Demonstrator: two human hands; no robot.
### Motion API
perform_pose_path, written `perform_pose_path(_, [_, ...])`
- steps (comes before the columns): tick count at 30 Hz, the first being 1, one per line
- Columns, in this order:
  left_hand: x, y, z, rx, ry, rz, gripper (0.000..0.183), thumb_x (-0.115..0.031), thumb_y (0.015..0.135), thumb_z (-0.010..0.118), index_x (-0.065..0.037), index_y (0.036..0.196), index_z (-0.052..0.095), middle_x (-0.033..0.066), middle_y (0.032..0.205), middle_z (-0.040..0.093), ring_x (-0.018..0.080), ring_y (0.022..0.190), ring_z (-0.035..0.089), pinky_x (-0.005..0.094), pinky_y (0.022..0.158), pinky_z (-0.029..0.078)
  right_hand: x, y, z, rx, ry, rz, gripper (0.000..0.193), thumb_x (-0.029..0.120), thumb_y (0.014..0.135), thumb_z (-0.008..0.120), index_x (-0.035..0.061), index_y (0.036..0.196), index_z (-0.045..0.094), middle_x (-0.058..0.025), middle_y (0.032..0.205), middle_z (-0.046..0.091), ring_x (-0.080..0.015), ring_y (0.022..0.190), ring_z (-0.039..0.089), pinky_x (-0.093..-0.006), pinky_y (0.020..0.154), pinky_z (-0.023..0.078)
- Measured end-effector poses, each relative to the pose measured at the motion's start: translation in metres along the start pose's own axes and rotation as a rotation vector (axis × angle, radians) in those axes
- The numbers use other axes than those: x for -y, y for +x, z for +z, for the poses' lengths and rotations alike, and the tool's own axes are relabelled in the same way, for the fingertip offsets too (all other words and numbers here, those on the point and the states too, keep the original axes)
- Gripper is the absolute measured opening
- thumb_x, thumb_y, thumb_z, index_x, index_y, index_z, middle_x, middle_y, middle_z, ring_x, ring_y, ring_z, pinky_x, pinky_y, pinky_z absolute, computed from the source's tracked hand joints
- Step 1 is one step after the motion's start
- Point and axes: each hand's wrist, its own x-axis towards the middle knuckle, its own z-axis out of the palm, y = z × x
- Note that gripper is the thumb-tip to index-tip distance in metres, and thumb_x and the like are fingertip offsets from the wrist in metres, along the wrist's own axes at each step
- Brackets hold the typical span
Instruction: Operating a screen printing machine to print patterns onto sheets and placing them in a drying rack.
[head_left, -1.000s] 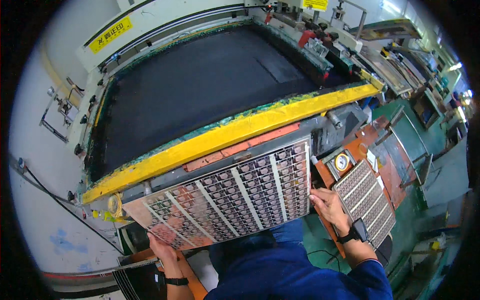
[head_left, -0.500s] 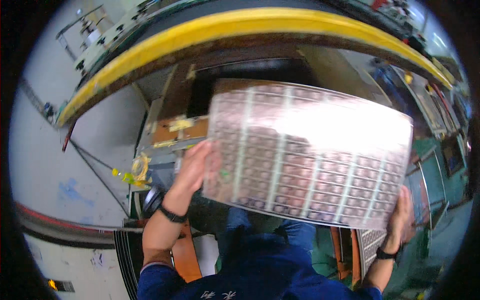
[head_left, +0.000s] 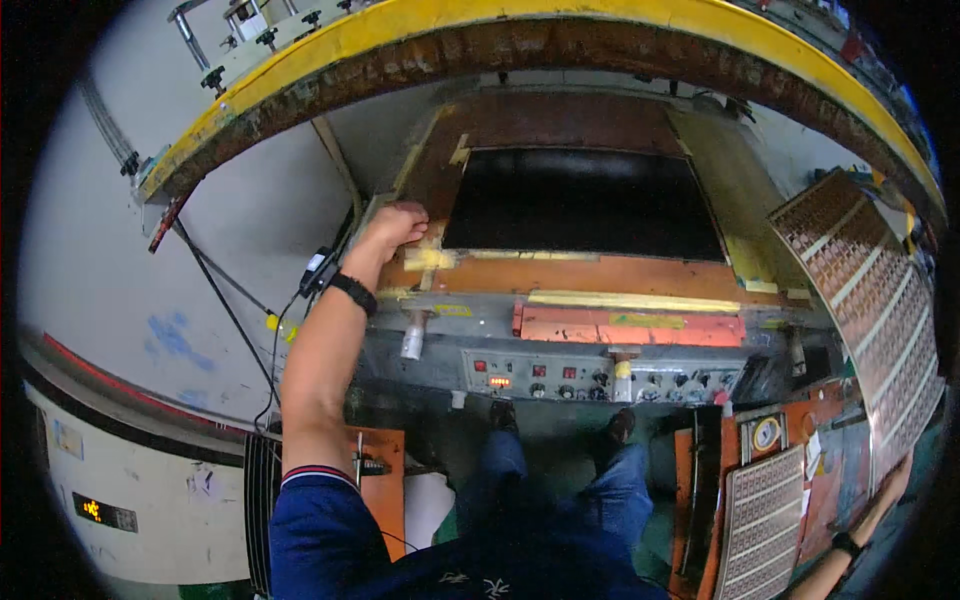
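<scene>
My right hand grips the lower end of a copper-coloured patterned panel with pale stripes, held up tilted at the far right. My left hand is closed, knuckles up, over the left side of a brown printing table; whatever its fingers may hold is hidden. Just right of that hand, a flat black rectangle lies on the tabletop, with yellowed tape near its corner.
A yellow-edged frame arches over the table. A control panel with knobs and switches runs along its front. At lower right, another patterned panel rests on an orange stand near a round yellow dial.
My left hand has let go of the panel and moved up and left to the table. My right hand has carried the panel to the far right, uncovering the black rectangle.
</scene>
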Motion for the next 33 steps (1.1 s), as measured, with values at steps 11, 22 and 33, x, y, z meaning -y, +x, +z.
perform_pose_path(11, [0.004,0.067,-0.009,0.210,-0.534,-0.321,0.017,-0.010,0.094,0.055,-0.002,0.108,0.059,0.0114,0.101,0.063,0.0225,0.092,0.063,0.0332,0.082,0.055,-0.010,0.024,0.116,-0.249,-0.036,-0.102,0.045,0.026,0.099,0.046,-0.0075,0.130,0.050,-0.0191,0.131,0.055,-0.0303,0.116,0.055,-0.0366,0.097,0.042])
perform_pose_path(22, [0.029,0.092,0.063,-0.148,0.039,-0.021,0.018,-0.028,0.091,0.058,-0.012,0.101,0.058,0.0055,0.067,0.053,0.0199,0.050,0.046,0.0355,0.043,0.037,-0.050,0.003,0.092,-0.287,-0.068,-0.161,0.033,0.010,0.099,0.040,-0.0020,0.127,0.053,-0.0182,0.125,0.058,-0.0294,0.112,0.057,-0.0348,0.096,0.044])
perform_pose_path(33, [0.096,-0.165,-0.070,-0.527,-0.489,0.442,0.019,-0.015,0.095,0.057,-0.001,0.108,0.060,0.0048,0.101,0.064,0.0147,0.090,0.060,0.0300,0.082,0.049,0.004,-0.040,0.168,0.030,0.583,-0.110,0.040,0.018,0.103,0.036,-0.0084,0.130,0.051,-0.0138,0.129,0.057,-0.0208,0.117,0.055,-0.0323,0.103,0.040])
